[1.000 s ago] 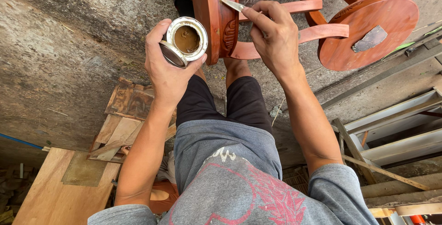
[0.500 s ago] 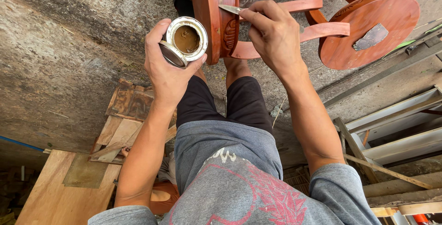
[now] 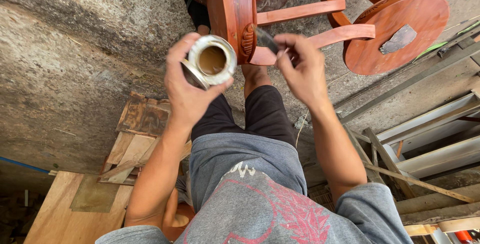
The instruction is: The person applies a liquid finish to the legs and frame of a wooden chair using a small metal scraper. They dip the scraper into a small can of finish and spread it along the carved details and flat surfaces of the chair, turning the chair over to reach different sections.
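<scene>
The left hand [image 3: 187, 86] is wrapped around one small round tin [image 3: 212, 60] of brown paste, its open mouth tipped up toward the camera and its lid hanging at the left rim. The right hand [image 3: 300, 69] pinches one flat dark blade [image 3: 265, 39] — a putty knife, by the look of it — between thumb and fingertips. The blade's long axis runs up and to the left from that hand, and its tip rests at or just beside the carved rosette [image 3: 247, 40] on the leg of the red-brown wooden chair [image 3: 300, 11], which lies tipped over on the concrete floor [image 3: 75, 64]. The tin sits just left of the rosette, so the blade is between the two and near both; the right hand is the nearer to the carving. One round wooden seat [image 3: 400, 29] shows at the upper right, and loose wood offcuts [image 3: 135, 139] lie on the floor near the lower left — beside the person's knees.
</scene>
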